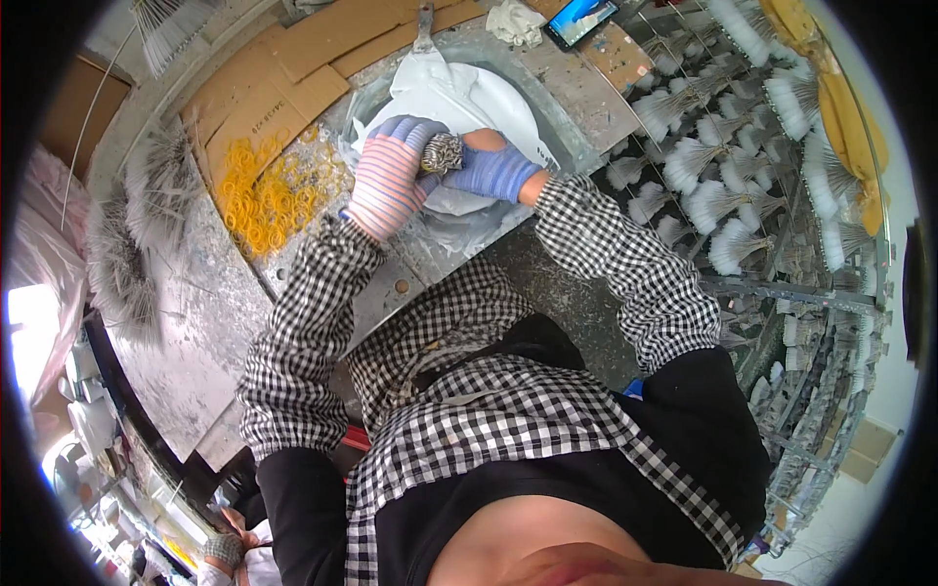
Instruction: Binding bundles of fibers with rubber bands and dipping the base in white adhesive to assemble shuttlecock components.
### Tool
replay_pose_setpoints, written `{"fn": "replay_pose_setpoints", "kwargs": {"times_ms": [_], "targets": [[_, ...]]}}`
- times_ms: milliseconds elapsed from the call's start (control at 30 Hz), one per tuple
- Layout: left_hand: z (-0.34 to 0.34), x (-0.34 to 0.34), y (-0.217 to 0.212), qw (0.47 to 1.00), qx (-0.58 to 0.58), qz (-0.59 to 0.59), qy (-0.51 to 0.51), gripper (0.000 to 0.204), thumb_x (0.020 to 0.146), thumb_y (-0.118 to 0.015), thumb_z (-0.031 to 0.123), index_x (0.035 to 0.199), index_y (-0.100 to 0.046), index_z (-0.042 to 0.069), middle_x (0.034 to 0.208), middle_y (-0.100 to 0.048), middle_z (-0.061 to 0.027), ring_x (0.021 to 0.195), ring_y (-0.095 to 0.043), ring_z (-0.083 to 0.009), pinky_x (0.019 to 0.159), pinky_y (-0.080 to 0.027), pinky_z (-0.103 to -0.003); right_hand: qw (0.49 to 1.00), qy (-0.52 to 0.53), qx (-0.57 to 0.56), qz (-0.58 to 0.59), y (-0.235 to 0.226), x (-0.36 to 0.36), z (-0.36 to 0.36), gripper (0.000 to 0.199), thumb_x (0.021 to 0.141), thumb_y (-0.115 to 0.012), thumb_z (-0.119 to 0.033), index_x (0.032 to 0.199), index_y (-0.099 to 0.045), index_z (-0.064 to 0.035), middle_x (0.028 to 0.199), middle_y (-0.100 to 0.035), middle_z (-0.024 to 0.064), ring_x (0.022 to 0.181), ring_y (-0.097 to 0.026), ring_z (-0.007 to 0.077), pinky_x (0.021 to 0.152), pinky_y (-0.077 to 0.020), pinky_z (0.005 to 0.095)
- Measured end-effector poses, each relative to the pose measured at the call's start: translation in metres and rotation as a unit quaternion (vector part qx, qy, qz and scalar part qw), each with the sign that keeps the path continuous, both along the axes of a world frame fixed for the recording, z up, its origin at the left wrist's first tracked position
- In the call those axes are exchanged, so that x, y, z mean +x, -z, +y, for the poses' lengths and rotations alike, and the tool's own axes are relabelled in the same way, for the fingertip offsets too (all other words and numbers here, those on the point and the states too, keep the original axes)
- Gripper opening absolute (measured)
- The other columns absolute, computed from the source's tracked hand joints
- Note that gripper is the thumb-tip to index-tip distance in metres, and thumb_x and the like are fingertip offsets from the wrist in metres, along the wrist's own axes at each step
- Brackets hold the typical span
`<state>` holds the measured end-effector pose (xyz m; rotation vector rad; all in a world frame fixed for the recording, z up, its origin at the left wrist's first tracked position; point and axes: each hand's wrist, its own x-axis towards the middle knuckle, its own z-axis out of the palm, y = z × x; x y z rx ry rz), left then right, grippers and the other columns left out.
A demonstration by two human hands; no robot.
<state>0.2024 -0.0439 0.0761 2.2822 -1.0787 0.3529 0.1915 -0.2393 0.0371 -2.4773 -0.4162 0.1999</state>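
Over a round tray of white paste [508, 103], both of my hands meet around a tight bundle of thin grey strands [443, 152], its speckled end facing up. My left hand [386, 176], in a pink-and-white striped glove with purplish fingers, is closed around the bundle's left side. From the right, my right hand [496, 168] in a blue knit glove presses against the bundle with curled fingers; a patch of bare skin shows at its back. The lower part of the bundle is hidden by my hands. A scraper [424, 34] rests at the paste's far edge.
Yellow rubber bands [259, 195] lie heaped on the table at left, beside flattened cardboard [249, 112]. Loose grey strand bundles [161, 195] lie farther left. A phone [578, 20] and crumpled white cloth [515, 22] sit at the back. Racks of white-tipped fans [718, 200] stand at right.
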Motion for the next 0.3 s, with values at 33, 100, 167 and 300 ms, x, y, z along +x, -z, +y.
{"fn": "replay_pose_setpoints", "kwargs": {"times_ms": [33, 100, 167, 300], "targets": [[0.002, -0.001, -0.002, 0.997, -0.072, 0.017, -0.012, 0.055, 0.067, -0.082, 0.01, 0.117, -0.059, 0.009, 0.108, -0.064, -0.0138, 0.103, -0.06, -0.0374, 0.091, -0.049, -0.045, 1.0, 0.001, 0.001, -0.004, -0.015, -0.003, 0.005, 0.041, 0.08, -0.071, -0.043, 0.098, -0.075, -0.007, 0.096, -0.073, 0.0193, 0.09, -0.069, 0.0368, 0.083, -0.0541, 0.0424], [0.009, -0.015, -0.008, 0.991, -0.112, 0.054, -0.041, 0.047, 0.077, -0.078, 0.003, 0.12, -0.058, 0.005, 0.106, -0.066, -0.0138, 0.101, -0.064, -0.0309, 0.09, -0.052, -0.041, 0.997, -0.002, 0.072, 0.014, -0.052, -0.017, 0.015, 0.036, 0.082, -0.069, -0.038, 0.1, -0.076, -0.0077, 0.093, -0.074, 0.017, 0.084, -0.07, 0.0353, 0.08, -0.0546, 0.0414], [0.01, -0.03, -0.007, 0.857, -0.39, 0.335, -0.034, 0.04, 0.085, -0.07, -0.003, 0.123, -0.056, 0.002, 0.109, -0.067, -0.0111, 0.105, -0.064, -0.0195, 0.092, -0.052, -0.035, 0.997, 0.016, 0.078, -0.005, -0.08, -0.044, 0.018, 0.031, 0.084, -0.069, -0.035, 0.1, -0.077, -0.0095, 0.089, -0.074, 0.0135, 0.08, -0.071, 0.0323, 0.077, -0.0558, 0.0402], [0.044, -0.055, -0.033, 0.654, -0.622, 0.423, -0.081, 0.043, 0.093, -0.069, 0.016, 0.133, -0.053, 0.007, 0.126, -0.063, -0.0166, 0.126, -0.057, -0.0227, 0.112, -0.042, -0.039, 0.974, 0.066, 0.196, -0.086, -0.148, -0.098, 0.018, 0.028, 0.079, -0.078, -0.034, 0.096, -0.079, -0.0125, 0.085, -0.075, 0.0151, 0.084, -0.076, 0.024, 0.087, -0.0584, 0.0371]]}}
